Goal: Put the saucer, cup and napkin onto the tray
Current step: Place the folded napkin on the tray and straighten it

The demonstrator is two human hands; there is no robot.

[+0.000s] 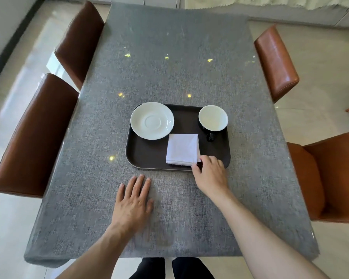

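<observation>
A dark brown tray (147, 156) lies in the middle of the grey table. On its far left part sits a white saucer (152, 120), overlapping the tray's rim. A cup (213, 117), white inside and dark outside, stands at the tray's far right corner with its dark handle toward me. A folded white napkin (182, 149) lies flat on the tray's near middle. My right hand (210, 174) pinches the napkin's near right corner. My left hand (134, 200) rests flat on the tablecloth in front of the tray, fingers spread, holding nothing.
The table wears a grey cloth (169, 63) under a glossy cover. Two brown chairs (34, 135) stand on the left and two orange-brown chairs (276, 63) on the right. My legs show below the table's near edge.
</observation>
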